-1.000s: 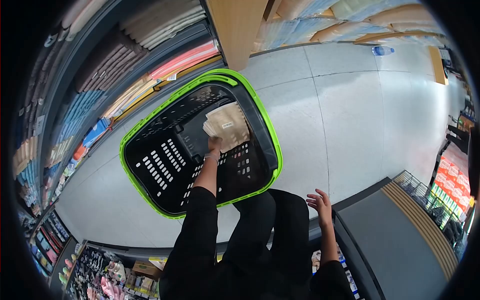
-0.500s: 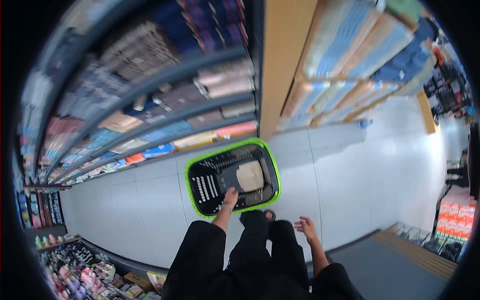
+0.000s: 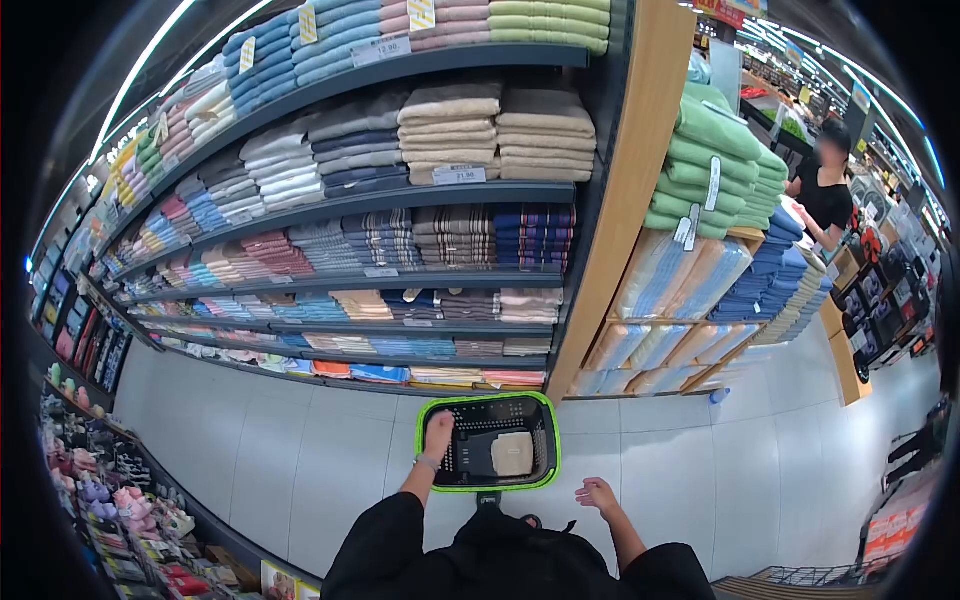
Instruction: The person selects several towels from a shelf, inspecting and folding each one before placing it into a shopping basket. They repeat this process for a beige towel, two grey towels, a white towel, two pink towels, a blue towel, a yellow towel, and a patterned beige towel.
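A black shopping basket with a bright green rim point(image 3: 548, 408) stands on the floor in front of my feet. Inside, toward its right side, lies a folded beige towel point(image 3: 513, 455). My left hand point(image 3: 438, 432) hangs over the left part of the basket, apart from the towel; its fingers look loosely extended, and nothing shows in them. To the right of the basket, my right hand point(image 3: 597, 493) is held over the floor with its fingers apart and holds nothing.
Shelves of folded towels point(image 3: 450, 125) rise ahead on the left. Past a wooden post point(image 3: 612, 190) stand stacked green towels point(image 3: 705, 165) and bagged striped ones. A person point(image 3: 828, 185) in black is at the far right. Plush toys point(image 3: 135, 505) fill a low display at lower left.
My view has tilted up, bringing the upper shelves and the other person into sight. My left hand has moved from beside the towel to the basket's left part.
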Tool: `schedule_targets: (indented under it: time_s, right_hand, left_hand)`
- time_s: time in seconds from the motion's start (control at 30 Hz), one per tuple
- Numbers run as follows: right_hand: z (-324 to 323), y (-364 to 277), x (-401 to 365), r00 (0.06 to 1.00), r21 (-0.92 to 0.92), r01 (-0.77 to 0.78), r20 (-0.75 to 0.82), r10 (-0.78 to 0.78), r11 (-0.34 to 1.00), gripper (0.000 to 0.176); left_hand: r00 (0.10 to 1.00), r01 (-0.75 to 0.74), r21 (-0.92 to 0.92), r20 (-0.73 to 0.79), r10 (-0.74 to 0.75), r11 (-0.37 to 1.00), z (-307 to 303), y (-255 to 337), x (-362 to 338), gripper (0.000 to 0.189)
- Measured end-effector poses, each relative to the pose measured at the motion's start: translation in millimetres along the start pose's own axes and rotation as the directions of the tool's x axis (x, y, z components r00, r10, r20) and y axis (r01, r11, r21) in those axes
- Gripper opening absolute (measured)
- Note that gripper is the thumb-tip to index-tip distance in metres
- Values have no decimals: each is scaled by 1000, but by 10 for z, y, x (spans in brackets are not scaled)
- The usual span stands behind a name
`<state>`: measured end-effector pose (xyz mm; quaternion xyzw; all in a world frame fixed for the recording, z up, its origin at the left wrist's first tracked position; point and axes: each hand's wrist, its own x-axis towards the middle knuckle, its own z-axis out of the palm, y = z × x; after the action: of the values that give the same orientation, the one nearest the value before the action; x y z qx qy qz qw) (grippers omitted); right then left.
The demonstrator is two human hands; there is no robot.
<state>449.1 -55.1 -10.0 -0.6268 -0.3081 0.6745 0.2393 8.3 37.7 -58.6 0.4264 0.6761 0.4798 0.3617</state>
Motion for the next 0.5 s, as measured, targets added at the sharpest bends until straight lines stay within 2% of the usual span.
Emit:
schedule_targets:
  time_s: [0.03,0.1,0.13,0.17,0.23,0.3,0.37,0.43,0.47,0.5]
  right_hand:
    - [32,8,1,1000,-10,-29,4,29,1000,31]
    - [101,12,0,999,-21,-53,3,53,998,31]
    - [149,6,6,997,-25,-70,21,71,997,30]
    - [211,-10,22,995,-31,-88,42,89,996,30]
    - [332,-43,62,994,-44,-101,41,103,994,31]
    - [465,-78,147,988,-74,-123,80,129,990,33]
    - [658,-203,195,987,-81,-136,70,142,987,34]
    - [829,-328,272,991,-74,-116,64,120,991,34]
    - [901,-382,333,991,-65,-114,59,117,991,34]
    - [975,-422,391,994,-36,-96,58,97,995,34]
  left_hand:
    - [994,-112,42,-2,112,993,-76,326,189,20]
    - [952,-298,-23,-82,295,954,-156,1066,620,20]
    - [942,-333,14,-48,333,943,-261,1655,746,19]
    - [881,-464,7,-105,462,886,-304,2107,907,18]
    - [829,-550,-81,-169,533,831,-404,3046,1131,16]
    - [666,-723,60,-208,717,689,-541,3774,1396,17]
    - [549,-807,121,-205,810,578,-668,4479,1566,20]
    - [373,-883,227,-191,908,411,-752,5026,1854,24]
    - [279,-896,313,-160,947,316,-783,5284,1939,27]
    - [223,-894,373,-105,969,247,-806,5524,1999,29]
